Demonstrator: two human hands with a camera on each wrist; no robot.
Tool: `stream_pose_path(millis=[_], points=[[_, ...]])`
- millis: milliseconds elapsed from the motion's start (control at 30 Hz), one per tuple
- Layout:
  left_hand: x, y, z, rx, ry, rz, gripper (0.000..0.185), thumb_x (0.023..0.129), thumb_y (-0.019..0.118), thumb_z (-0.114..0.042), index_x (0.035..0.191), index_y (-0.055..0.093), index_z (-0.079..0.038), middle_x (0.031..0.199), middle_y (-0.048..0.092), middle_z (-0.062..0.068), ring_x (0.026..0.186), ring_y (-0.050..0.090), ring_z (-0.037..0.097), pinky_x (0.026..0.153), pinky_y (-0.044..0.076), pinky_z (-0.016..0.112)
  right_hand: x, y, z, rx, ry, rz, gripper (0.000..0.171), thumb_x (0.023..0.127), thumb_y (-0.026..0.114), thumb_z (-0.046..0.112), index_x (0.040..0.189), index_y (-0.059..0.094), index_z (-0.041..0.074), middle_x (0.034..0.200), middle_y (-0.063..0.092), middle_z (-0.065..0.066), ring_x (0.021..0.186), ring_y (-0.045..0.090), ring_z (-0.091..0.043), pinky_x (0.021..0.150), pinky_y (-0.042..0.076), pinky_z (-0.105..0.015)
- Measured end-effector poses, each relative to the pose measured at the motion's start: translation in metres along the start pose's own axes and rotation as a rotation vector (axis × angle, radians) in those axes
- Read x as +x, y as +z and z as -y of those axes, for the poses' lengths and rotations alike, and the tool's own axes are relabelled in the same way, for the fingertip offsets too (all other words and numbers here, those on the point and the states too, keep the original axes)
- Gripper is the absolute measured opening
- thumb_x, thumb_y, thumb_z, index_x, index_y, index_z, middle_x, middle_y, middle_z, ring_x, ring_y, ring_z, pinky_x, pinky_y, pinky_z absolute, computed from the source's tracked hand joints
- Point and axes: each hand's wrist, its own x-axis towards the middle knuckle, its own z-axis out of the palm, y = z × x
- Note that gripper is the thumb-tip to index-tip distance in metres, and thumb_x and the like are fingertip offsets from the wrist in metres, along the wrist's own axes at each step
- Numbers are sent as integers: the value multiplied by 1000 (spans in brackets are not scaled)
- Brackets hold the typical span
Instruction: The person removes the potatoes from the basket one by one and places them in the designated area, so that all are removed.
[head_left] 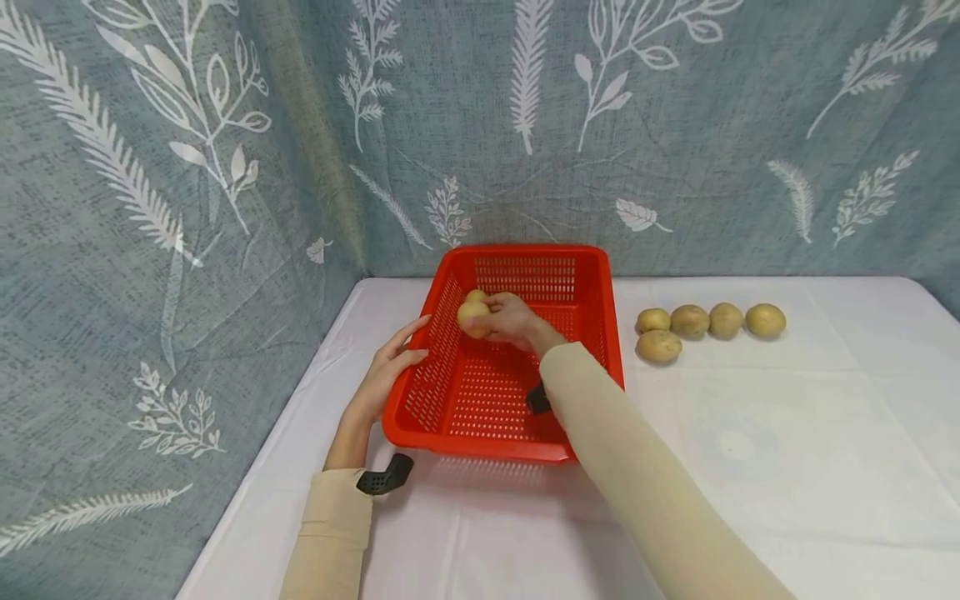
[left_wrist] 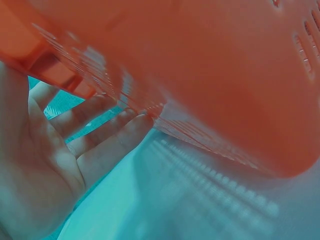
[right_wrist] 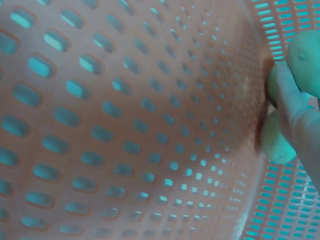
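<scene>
Grip: the right hand (head_left: 512, 322) has its thumb and fingers curled about a held potato (head_left: 472, 320), pale yellow and rounded.
Held potato's place: within the rim of the red perforated plastic basket (head_left: 483, 450), toward the far left; whether it touches the basket floor I cannot tell.
Left-side touch: the left hand (head_left: 385, 372) is released, fingers extended and slightly apart, their tips against the outer left side of the basket; the left wrist view shows its palm bare.
Basket potatoes: two more, one (right_wrist: 278, 141) below the fingers in the right wrist view, the other (right_wrist: 272, 86) behind them and mostly hidden.
Desk potatoes: five on the white-covered desk (head_left: 810, 467), right of the basket; four make a row, and the fifth potato (head_left: 659, 347) sits just in front of the row's left end.
Obstruction: the beige right sleeve (head_left: 637, 450) crosses the basket's near right corner, covering part of the right wall and floor.
Wrists: a black device (head_left: 386, 475) sits at the left wrist, and part of another (head_left: 537, 399) shows under the right sleeve.
Backdrop: grey-green curtain (head_left: 480, 108) with white leaf prints, behind the desk and along its left.
</scene>
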Motion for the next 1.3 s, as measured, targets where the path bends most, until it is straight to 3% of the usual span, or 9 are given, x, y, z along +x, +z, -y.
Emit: stream_pose_path(millis=[167,600,867,1100,1300], points=[[1,1,-2,2,2,4,56,96,44,-8,150,31,-14,130,42,25,100,57,28,75,53,35,-3,0,7,91,0,-38,56,89,65,5,138,38,-5,134,45,-22,115,51,-32,97,43,-41],[3,2,-3,7,10,18,55,96,43,-7,150,31,-14,131,42,26,99,57,28,75,53,36,-11,-7,32,240,18,-79,52,92,62,9,138,39,2,134,42,-19,118,50,-35,96,44,-42],[2,2,-2,3,6,10,56,96,44,-8,150,31,-15,130,42,24,99,57,27,74,53,36,-20,-12,49,252,44,-81,57,91,64,13,141,37,6,134,44,-18,118,50,-33,99,40,-42],[1,1,-1,-7,5,6,55,96,44,-9,150,31,-15,131,41,24,100,56,28,75,53,36,-26,-19,59,176,39,-74,54,91,64,16,139,39,5,132,45,-17,113,51,-31,99,40,-42],[-1,-1,0,-3,6,-3,55,96,43,-8,150,30,-14,131,41,24,99,56,26,75,53,35,-31,-30,68,210,33,-33,55,93,60,12,141,35,5,135,42,-18,119,48,-33,100,39,-42]])
